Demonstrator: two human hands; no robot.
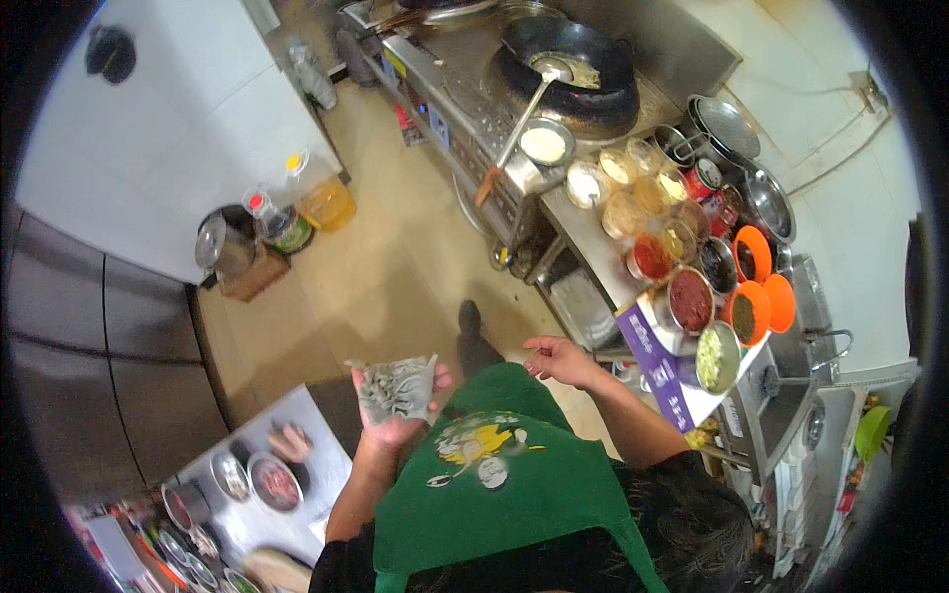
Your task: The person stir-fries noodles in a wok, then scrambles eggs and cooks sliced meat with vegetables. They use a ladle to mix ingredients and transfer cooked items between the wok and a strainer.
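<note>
On the palm of my left hand [393,422] lies a crumpled grey cloth [397,387], with fingertips showing at its right side. My right hand [556,361] is held in the air over the floor, fingers partly bent and apart, holding nothing. A green apron [534,482] with a printed pattern covers my front between the arms. Up ahead, a black wok [615,52] sits on the stove, and a metal ladle [525,118] rests in it with its wooden handle end reaching over the stove's front edge. Beside it stands a metal bowl [546,142] with pale contents.
Seasoning containers crowd the counter at right, with a bowl of chopped greens [712,357] and orange containers [749,313]. At lower left, a steel table [311,437] bears bowls of meat. An oil jug [326,201] and bottles stand by the wall.
</note>
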